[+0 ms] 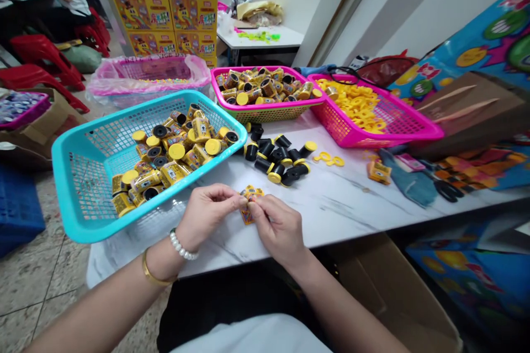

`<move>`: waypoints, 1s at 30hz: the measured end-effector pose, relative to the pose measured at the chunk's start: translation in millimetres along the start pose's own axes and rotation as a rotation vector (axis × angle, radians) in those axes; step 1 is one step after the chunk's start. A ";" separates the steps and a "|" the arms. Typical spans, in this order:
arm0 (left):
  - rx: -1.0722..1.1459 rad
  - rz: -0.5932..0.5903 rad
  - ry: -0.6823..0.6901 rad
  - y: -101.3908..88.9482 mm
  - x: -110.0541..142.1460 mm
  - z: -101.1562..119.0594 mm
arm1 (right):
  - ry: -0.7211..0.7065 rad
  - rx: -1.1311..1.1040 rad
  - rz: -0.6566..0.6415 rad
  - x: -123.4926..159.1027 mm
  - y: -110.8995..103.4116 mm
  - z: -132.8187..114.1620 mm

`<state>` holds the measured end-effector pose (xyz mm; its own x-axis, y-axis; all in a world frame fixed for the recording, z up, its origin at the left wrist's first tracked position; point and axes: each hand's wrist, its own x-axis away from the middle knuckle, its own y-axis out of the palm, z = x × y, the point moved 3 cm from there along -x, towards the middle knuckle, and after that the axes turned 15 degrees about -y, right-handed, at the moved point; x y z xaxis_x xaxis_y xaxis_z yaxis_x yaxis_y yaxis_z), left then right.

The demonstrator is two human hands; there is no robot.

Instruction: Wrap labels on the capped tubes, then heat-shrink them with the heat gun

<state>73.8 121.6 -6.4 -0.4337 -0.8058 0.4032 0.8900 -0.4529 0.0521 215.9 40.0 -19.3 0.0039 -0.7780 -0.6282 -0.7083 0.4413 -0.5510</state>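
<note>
Over the front of the marble-patterned table (348, 198), my left hand (211, 212) and my right hand (279, 226) meet with their fingers pinched on a small yellow printed label (247, 216). Fingertips cover part of it, so its full shape is hidden. Just beyond lies a loose pile of black cylinders with yellow caps (281, 154). To the left, a turquoise basket (83, 220) holds many label-wrapped cylinders (178, 151), some lying on their sides. A pearl bracelet and a gold bangle are on my left wrist.
Behind stand a pink basket of wrapped cylinders (265, 106), a pink basket of yellow plastic rings (397, 138) and a plastic-lined basket (111, 85). Scissors (449, 190) and orange labels (476, 168) lie at right. An open carton (389, 287) sits below the table edge.
</note>
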 end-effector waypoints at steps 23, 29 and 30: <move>-0.289 0.233 0.155 -6.0 0.5 3.5 | 0.088 0.585 -0.091 20.7 -61.9 48.4; -0.081 0.083 -0.129 -7.7 -4.0 0.7 | 0.273 0.441 -0.168 19.5 -71.7 45.4; -0.053 0.062 -0.162 -7.6 -4.3 0.9 | 0.284 0.434 -0.221 19.8 -73.7 45.7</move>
<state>69.1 128.8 -7.7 -0.3464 -0.7624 0.5466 0.9038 -0.4274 -0.0233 300.4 12.4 -16.2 -0.1138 -0.9362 -0.3326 -0.3569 0.3509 -0.8657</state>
